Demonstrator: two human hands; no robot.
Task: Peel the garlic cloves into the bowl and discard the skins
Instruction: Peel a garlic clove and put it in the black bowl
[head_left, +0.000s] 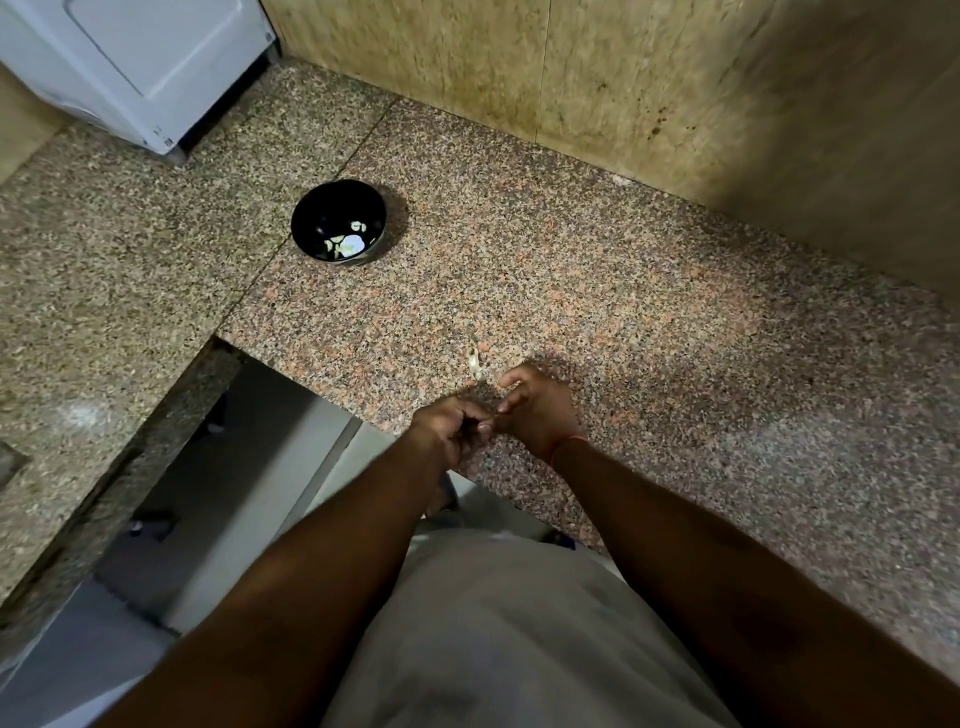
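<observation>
So both hands are bunched together right at the front edge of the granite surface (623, 291), mid-peel by the look of it. The left hand (451, 426) has its fingers curled in, pinching something tiny against the right hand (535, 410), whose fingers are curled onto the same spot. I'd guess that's a garlic clove, but it's hidden between the fingertips, so I can't actually make it out. Just beyond the hands there's a pale scrap of garlic skin (474, 361) lying on the stone. The black bowl (311, 228) sits well apart, further back and to the left, with a few peeled cloves (349, 244) in the bottom. My read: once this one's bare, it means a longish reach over to drop it in the bowl, and that loose skin hasn't been binned yet. There's a white appliance (135, 67) in the far corner too.
</observation>
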